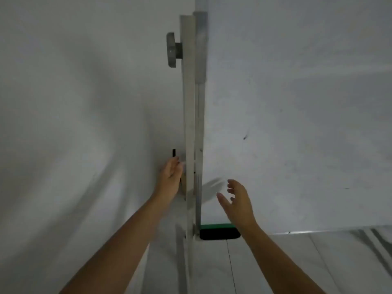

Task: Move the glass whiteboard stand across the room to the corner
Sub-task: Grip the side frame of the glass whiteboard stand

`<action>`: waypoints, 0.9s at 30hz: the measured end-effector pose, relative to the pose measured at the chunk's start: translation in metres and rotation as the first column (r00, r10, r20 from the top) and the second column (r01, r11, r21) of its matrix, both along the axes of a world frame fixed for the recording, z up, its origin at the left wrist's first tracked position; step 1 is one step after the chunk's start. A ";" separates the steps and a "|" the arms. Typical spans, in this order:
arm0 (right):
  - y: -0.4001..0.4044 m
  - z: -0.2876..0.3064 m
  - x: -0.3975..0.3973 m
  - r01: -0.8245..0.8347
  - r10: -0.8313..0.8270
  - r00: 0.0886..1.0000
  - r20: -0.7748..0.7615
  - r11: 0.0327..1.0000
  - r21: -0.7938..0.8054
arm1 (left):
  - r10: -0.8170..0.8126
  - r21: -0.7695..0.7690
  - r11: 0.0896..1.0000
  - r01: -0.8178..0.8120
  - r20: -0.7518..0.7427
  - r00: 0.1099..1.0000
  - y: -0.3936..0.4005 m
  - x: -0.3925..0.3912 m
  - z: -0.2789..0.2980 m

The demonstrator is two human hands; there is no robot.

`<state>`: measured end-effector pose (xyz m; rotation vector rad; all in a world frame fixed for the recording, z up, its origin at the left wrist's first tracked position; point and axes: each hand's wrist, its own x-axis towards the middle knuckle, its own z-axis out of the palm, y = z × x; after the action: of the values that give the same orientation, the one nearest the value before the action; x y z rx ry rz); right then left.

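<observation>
I see the whiteboard stand edge-on: a pale upright post point(189, 115) runs down the middle, with a grey knob point(172, 49) on its left side near the top. The white board panel point(297, 102) spreads to the right of the post. My left hand point(170, 177) is at the post's left side at mid height, with blurred fingertips reaching its edge; whether they grip it is unclear. My right hand point(237, 202) hovers in front of the panel, fingers spread, holding nothing and clear of the frame.
A plain white wall point(74, 102) fills the left, close to the post. A green and black block point(218, 230) sits at the panel's lower edge. A small black mark point(174, 153) shows above my left hand. Pale tiled floor point(275, 262) lies below.
</observation>
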<state>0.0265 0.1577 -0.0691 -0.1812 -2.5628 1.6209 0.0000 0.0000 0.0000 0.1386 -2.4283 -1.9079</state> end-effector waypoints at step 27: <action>0.017 -0.031 0.003 0.703 -0.675 0.707 -0.210 0.639 0.311 | -0.944 0.220 0.251 0.943 -0.162 0.289 0.132 -0.062 0.022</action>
<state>0.0297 0.1743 -0.1004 -0.9199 -2.2317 0.8161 -0.0616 0.1322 0.0219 -1.7728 -2.3286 -2.5299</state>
